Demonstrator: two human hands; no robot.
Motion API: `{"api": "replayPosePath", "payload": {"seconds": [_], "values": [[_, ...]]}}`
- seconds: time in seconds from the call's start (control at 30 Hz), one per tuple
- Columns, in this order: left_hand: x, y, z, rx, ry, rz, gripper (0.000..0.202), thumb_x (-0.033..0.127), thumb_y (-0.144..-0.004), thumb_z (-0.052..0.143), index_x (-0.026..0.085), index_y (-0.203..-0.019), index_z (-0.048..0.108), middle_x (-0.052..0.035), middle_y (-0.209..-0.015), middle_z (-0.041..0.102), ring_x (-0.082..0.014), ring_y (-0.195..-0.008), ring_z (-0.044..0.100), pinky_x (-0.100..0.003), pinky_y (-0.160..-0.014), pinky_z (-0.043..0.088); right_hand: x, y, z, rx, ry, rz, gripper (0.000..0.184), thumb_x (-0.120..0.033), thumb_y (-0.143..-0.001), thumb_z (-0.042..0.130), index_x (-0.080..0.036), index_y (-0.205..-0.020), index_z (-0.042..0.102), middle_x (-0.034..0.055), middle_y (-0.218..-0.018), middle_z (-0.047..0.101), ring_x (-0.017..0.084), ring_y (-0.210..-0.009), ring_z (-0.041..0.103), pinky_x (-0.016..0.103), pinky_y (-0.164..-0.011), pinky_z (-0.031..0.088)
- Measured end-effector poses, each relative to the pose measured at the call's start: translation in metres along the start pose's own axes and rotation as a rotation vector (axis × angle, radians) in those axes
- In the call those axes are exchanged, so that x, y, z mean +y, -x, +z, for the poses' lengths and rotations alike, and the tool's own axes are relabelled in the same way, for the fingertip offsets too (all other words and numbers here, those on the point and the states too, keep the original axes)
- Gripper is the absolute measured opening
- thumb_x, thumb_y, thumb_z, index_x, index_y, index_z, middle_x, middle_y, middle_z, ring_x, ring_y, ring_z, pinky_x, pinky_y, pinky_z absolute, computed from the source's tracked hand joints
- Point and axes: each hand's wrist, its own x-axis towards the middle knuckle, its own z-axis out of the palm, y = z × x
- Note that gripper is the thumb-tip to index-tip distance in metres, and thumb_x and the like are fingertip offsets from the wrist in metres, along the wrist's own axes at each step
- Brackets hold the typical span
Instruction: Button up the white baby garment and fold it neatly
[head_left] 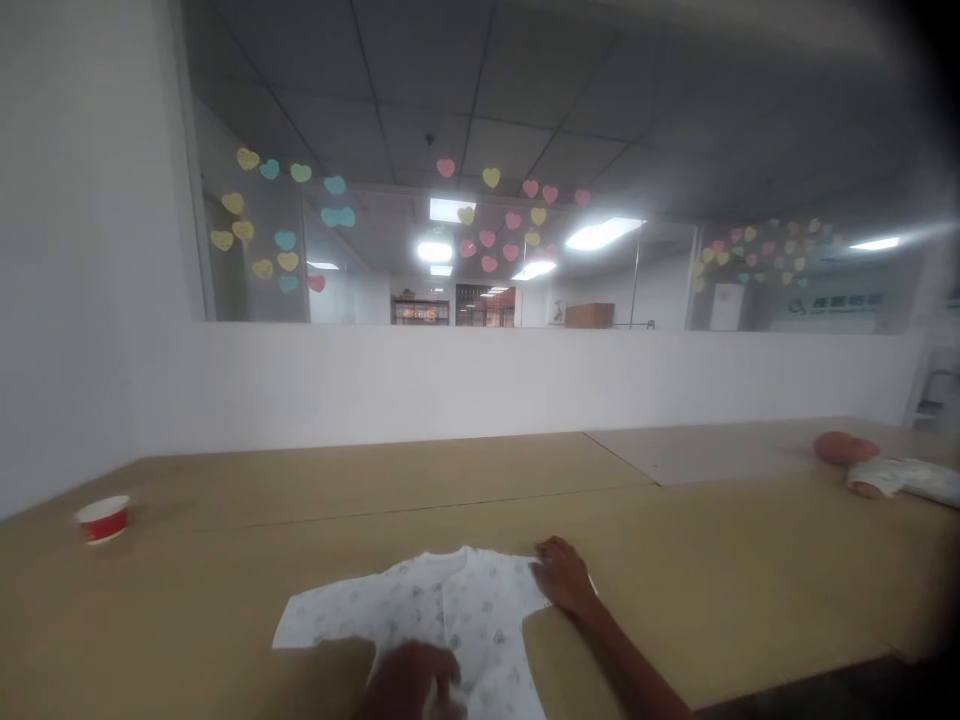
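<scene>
A small white baby shirt [487,610] with a faint grey-green print lies spread face up on the table, its neckline pointing away from me. My right hand [564,575] rests on the shirt's right sleeve near the shoulder, fingers laid out over the cloth. Over the lower front of the shirt is my left hand [416,675], bent and blurred at the bottom edge of the view. Whether its fingers grip the cloth cannot be made out. The left sleeve stretches out flat with no hand on it.
On the far left of the tan table [735,560] stands a red and white paper bowl [105,520]. At the far right lies what looks like a doll [844,448] beside white cloth [911,478]. A white wall [450,385] with a window above bounds the table's back.
</scene>
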Motion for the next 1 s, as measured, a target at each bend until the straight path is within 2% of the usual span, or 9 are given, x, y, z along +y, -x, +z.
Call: {"api": "replayPosePath", "payload": {"seconds": [0.13,0.27,0.37,0.5,0.63,0.73,0.8,0.93,1.0], "values": [[-0.050,-0.033,-0.045,-0.031,-0.064,-0.110,0.036,0.023,-0.094,0.051,0.022,-0.129,0.057,-0.0043,-0.134,0.047,-0.0210,-0.125,0.041,-0.035,-0.109,0.034,0.014,-0.011,0.009,0.003,0.111,0.100,0.021,-0.030,-0.091,0.066,-0.012,-0.102,0.062,0.0083,-0.109,0.055,0.027,-0.110,0.046,0.047,-0.097,0.035],[-0.091,-0.043,-0.045,-0.078,-0.197,-0.242,0.044,0.020,-0.099,0.054,0.018,-0.142,0.046,-0.0081,-0.147,0.032,-0.0267,-0.135,0.027,-0.046,-0.111,0.027,0.021,0.000,0.001,0.017,0.185,0.051,0.026,-0.034,-0.091,0.067,-0.012,-0.102,0.061,0.0085,-0.106,0.054,0.026,-0.105,0.046,0.041,-0.091,0.036],[-0.099,-0.042,-0.040,-0.044,-0.244,-0.302,0.041,0.024,-0.104,0.049,0.022,-0.144,0.043,-0.0066,-0.147,0.030,-0.0262,-0.135,0.025,-0.047,-0.109,0.027,0.034,0.007,-0.008,-0.002,0.210,0.022,0.026,-0.035,-0.093,0.066,-0.012,-0.104,0.060,0.0074,-0.103,0.055,0.025,-0.105,0.046,0.039,-0.091,0.035],[-0.101,-0.050,-0.042,0.023,-0.255,-0.361,0.040,0.020,-0.101,0.053,0.016,-0.140,0.046,-0.0097,-0.137,0.041,-0.0259,-0.127,0.035,-0.042,-0.104,0.034,0.052,0.008,-0.017,-0.049,0.205,0.079,0.029,-0.041,-0.096,0.064,-0.013,-0.097,0.062,0.0058,-0.095,0.057,0.023,-0.098,0.051,0.038,-0.088,0.036],[-0.103,-0.061,-0.045,0.084,-0.251,-0.453,0.036,0.015,-0.097,0.057,0.013,-0.132,0.052,-0.0122,-0.126,0.047,-0.0296,-0.120,0.042,-0.047,-0.100,0.036,0.055,0.009,-0.026,-0.096,0.186,0.117,0.032,-0.044,-0.092,0.067,-0.013,-0.087,0.063,0.0058,-0.093,0.057,0.022,-0.093,0.052,0.036,-0.082,0.039],[-0.098,-0.073,-0.042,0.083,-0.216,-0.420,0.044,0.006,-0.090,0.059,0.015,-0.133,0.052,-0.0102,-0.127,0.047,-0.0293,-0.123,0.038,-0.047,-0.104,0.033,0.035,0.004,-0.028,-0.059,0.208,0.075,0.022,-0.028,-0.085,0.070,-0.012,-0.099,0.062,0.0102,-0.106,0.054,0.028,-0.104,0.047,0.047,-0.091,0.035],[-0.093,-0.086,-0.038,0.057,-0.177,-0.375,0.048,0.005,-0.089,0.061,0.015,-0.135,0.050,-0.0097,-0.129,0.047,-0.0286,-0.125,0.038,-0.048,-0.106,0.031,0.010,-0.005,-0.021,-0.060,0.184,-0.013,0.037,-0.013,-0.079,0.068,-0.012,-0.115,0.060,0.0116,-0.121,0.049,0.030,-0.116,0.041,0.051,-0.100,0.028],[-0.095,-0.108,-0.037,-0.027,-0.083,-0.355,0.034,0.011,-0.091,0.063,0.012,-0.124,0.057,-0.0101,-0.121,0.053,-0.0282,-0.117,0.047,-0.052,-0.104,0.034,-0.047,-0.025,0.008,-0.244,-0.013,-0.235,0.046,-0.016,-0.084,0.070,-0.017,-0.128,0.058,0.0060,-0.131,0.048,0.022,-0.127,0.037,0.036,-0.108,0.029],[-0.104,-0.110,-0.041,-0.060,-0.037,-0.358,0.032,0.013,-0.091,0.066,0.011,-0.122,0.058,-0.0105,-0.119,0.055,-0.0276,-0.114,0.050,-0.051,-0.103,0.037,-0.065,-0.031,0.023,-0.305,-0.088,-0.257,0.052,-0.018,-0.083,0.073,-0.019,-0.132,0.056,0.0058,-0.131,0.049,0.023,-0.123,0.041,0.039,-0.106,0.032]]}}
